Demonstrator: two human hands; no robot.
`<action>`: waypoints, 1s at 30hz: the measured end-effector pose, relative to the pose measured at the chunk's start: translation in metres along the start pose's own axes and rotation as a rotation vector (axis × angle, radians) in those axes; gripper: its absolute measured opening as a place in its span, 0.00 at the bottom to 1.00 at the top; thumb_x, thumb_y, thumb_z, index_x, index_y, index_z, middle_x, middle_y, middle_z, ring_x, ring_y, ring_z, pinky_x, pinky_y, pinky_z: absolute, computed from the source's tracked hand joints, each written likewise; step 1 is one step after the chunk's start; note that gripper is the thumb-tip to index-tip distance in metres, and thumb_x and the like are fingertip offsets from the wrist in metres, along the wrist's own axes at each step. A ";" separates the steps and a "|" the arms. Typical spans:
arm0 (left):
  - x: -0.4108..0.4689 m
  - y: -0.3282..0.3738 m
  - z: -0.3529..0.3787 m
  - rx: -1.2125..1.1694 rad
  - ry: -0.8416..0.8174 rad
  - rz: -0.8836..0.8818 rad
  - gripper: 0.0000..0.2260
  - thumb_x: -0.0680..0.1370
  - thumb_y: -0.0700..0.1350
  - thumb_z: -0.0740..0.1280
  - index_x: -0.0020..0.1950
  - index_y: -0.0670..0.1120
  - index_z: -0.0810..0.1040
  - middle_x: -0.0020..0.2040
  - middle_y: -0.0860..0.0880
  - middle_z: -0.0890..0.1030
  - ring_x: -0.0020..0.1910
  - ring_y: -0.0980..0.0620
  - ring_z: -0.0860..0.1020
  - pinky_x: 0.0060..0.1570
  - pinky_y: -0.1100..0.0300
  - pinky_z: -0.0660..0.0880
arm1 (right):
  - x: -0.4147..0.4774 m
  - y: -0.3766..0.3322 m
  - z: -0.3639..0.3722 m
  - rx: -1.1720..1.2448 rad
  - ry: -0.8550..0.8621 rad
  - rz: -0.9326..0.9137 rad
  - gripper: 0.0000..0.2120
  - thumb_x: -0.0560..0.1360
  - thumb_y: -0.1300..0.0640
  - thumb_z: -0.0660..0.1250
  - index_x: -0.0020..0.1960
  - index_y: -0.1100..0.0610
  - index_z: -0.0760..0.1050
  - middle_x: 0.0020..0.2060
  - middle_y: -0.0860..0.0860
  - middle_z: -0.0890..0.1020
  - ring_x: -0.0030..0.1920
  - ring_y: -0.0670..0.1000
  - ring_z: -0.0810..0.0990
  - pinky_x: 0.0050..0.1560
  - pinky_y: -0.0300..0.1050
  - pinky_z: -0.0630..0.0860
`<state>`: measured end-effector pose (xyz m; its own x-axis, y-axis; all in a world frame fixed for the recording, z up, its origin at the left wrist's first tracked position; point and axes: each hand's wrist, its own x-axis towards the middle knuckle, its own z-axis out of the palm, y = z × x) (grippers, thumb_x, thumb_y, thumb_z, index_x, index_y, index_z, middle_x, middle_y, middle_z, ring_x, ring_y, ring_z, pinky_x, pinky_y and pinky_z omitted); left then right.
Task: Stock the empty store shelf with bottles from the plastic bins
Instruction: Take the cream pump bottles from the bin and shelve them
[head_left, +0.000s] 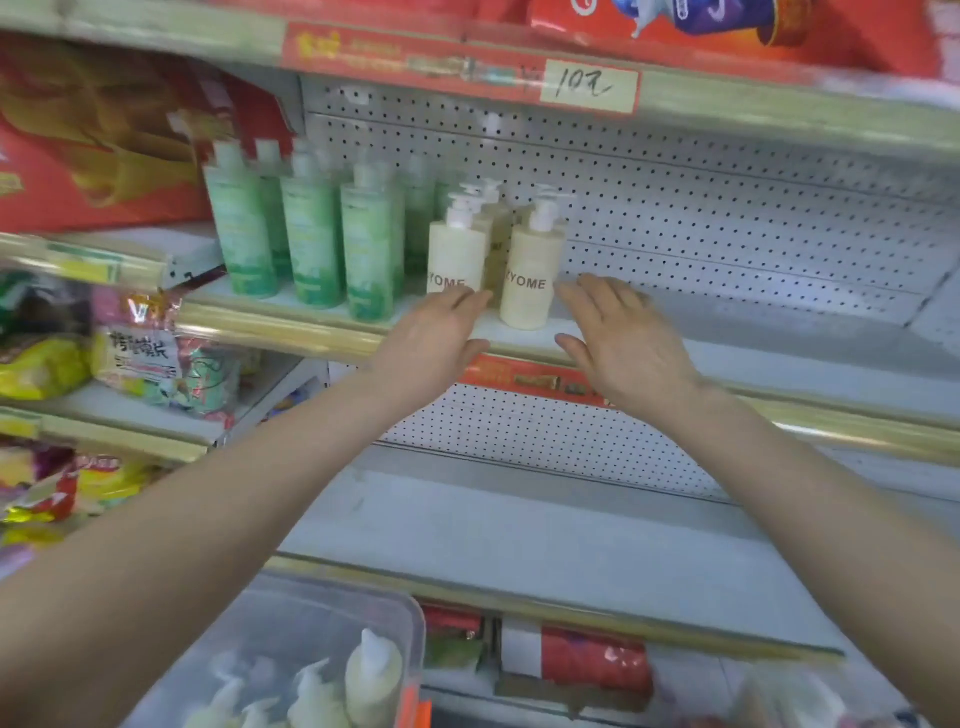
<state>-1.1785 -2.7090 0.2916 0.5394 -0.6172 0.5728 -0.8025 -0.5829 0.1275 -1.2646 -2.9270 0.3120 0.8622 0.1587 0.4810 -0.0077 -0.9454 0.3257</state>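
Two cream pump bottles stand at the front of the middle shelf (753, 358); the right one (530, 270) is between my hands and the left one (454, 249) is partly behind my left fingers. More cream bottles stand behind them. My left hand (431, 338) is open, fingers just in front of the left bottle. My right hand (623, 338) is open, just right of the right bottle, holding nothing. Several green bottles (311, 239) stand to the left. A clear plastic bin (332, 613) below holds several cream bottles (371, 675).
The shelf runs bare to the right in front of white pegboard (727, 218). A lower shelf (519, 530) sits beneath. Snack bags (140, 353) fill the left unit. Red packages (78, 135) stand beside the green bottles. A price label (589, 85) hangs above.
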 end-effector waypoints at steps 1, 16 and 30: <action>-0.012 -0.005 -0.005 0.008 0.004 0.027 0.24 0.77 0.43 0.69 0.71 0.39 0.69 0.64 0.39 0.75 0.61 0.39 0.74 0.62 0.47 0.71 | -0.010 -0.013 -0.004 -0.008 -0.007 0.000 0.26 0.79 0.46 0.54 0.72 0.60 0.66 0.64 0.61 0.74 0.62 0.63 0.74 0.59 0.58 0.71; -0.273 -0.107 0.001 -0.115 -0.200 -0.198 0.18 0.75 0.45 0.70 0.63 0.40 0.78 0.60 0.40 0.77 0.57 0.38 0.77 0.56 0.47 0.75 | -0.136 -0.274 0.037 0.282 -0.206 0.027 0.26 0.78 0.45 0.57 0.70 0.59 0.70 0.62 0.59 0.76 0.58 0.62 0.77 0.54 0.55 0.76; -0.451 -0.148 0.048 -0.160 -0.573 -0.729 0.13 0.78 0.46 0.68 0.61 0.44 0.80 0.59 0.43 0.80 0.55 0.40 0.79 0.53 0.52 0.74 | -0.192 -0.428 0.144 0.511 -1.171 0.055 0.21 0.81 0.45 0.59 0.64 0.60 0.68 0.58 0.57 0.78 0.56 0.59 0.78 0.47 0.48 0.70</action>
<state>-1.2907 -2.3701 -0.0248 0.9317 -0.3196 -0.1725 -0.2201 -0.8748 0.4316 -1.3540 -2.5933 -0.0370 0.7985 0.0183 -0.6017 -0.0870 -0.9855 -0.1454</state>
